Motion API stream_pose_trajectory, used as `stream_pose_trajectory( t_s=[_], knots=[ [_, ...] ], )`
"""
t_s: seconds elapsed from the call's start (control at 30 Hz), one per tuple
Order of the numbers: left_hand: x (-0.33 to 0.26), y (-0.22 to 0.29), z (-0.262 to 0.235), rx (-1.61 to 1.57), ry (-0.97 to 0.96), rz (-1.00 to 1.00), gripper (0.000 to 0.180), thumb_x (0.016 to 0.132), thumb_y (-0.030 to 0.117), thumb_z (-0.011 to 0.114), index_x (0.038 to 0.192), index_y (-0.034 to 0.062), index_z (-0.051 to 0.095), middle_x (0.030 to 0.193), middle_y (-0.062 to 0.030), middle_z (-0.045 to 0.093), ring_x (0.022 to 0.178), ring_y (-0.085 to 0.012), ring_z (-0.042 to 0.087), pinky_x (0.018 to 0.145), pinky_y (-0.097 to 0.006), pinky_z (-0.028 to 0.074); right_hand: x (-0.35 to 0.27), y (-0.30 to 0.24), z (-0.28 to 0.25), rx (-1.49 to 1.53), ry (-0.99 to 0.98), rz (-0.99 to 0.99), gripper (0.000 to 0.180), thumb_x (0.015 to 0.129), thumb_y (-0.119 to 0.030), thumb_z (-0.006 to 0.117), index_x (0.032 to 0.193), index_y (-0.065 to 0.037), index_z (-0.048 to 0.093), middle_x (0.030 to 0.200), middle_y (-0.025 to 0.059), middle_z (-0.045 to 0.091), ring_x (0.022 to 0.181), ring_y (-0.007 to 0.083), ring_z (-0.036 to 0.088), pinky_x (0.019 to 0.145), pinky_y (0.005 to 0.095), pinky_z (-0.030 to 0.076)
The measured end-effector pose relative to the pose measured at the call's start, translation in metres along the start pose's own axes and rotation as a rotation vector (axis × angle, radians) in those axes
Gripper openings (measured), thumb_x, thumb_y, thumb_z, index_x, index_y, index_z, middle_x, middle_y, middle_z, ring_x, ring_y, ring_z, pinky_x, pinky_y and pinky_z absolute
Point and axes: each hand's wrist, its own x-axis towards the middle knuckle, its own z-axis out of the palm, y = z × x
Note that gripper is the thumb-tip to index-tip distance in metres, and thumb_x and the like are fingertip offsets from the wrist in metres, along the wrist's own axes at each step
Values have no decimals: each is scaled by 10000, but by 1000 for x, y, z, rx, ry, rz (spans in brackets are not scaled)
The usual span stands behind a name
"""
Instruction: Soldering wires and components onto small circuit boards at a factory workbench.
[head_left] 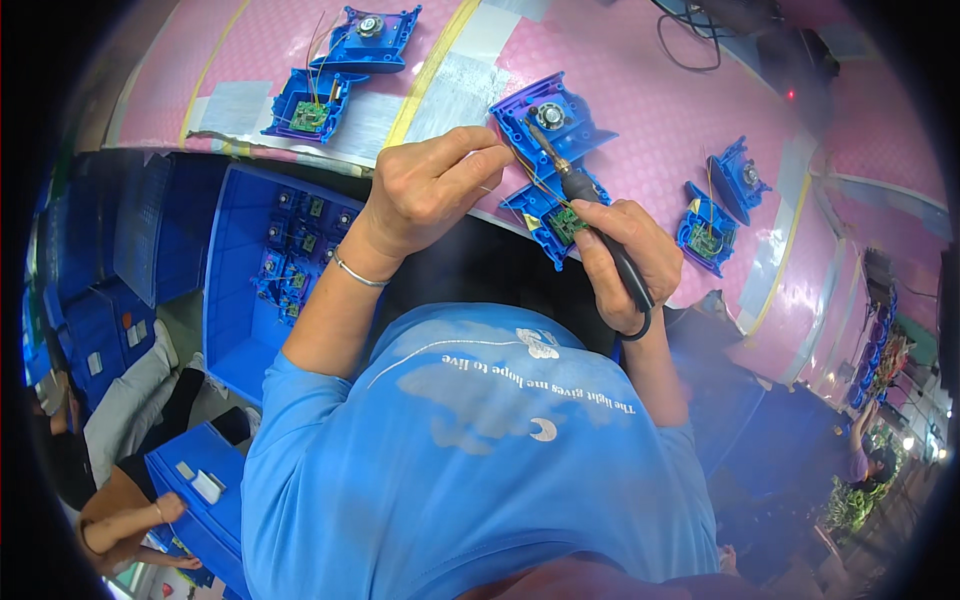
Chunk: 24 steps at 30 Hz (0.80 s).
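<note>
My left fingers [486,162] pinch a thin wire [486,188]; my right fingers [602,222] grip the soldering iron [580,188], its tip best kept steady beside the speaker [551,116].

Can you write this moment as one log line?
left hand: pinching thin wire | right hand: holding soldering iron | tip: over blue case

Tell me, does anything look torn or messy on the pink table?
Yes: the pink table looks ragged along its front edge at the left, below the open blue case there, not smooth. I see no spill.
</note>
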Motion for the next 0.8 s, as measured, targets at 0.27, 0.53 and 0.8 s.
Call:
stream_pose_trajectory(
  t_s=[0.27,0.53,0.8],
  knots=[
    [0,-10,13,-7,-38,-36,238,752,22,814,971,49,724,951,-78,745,759,-223,743,624,-301,597,0,2,0,5,-1,32,265,819,78,678,1078,70,731,706,96,622,604,159,581,560,275,417],
    [0,-8,10,-18,-72,-66,205,785,-1,804,969,39,724,1002,-84,775,838,-221,769,667,-286,603,2,4,2,-19,19,9,277,761,81,721,1031,23,750,697,113,658,572,190,631,516,302,461],
    [0,-7,7,-24,-89,-78,203,787,-1,803,968,36,721,1005,-87,776,835,-224,769,666,-289,604,2,3,0,-8,29,20,287,757,81,722,1037,23,749,696,117,657,573,190,632,516,301,458]
  ],
)
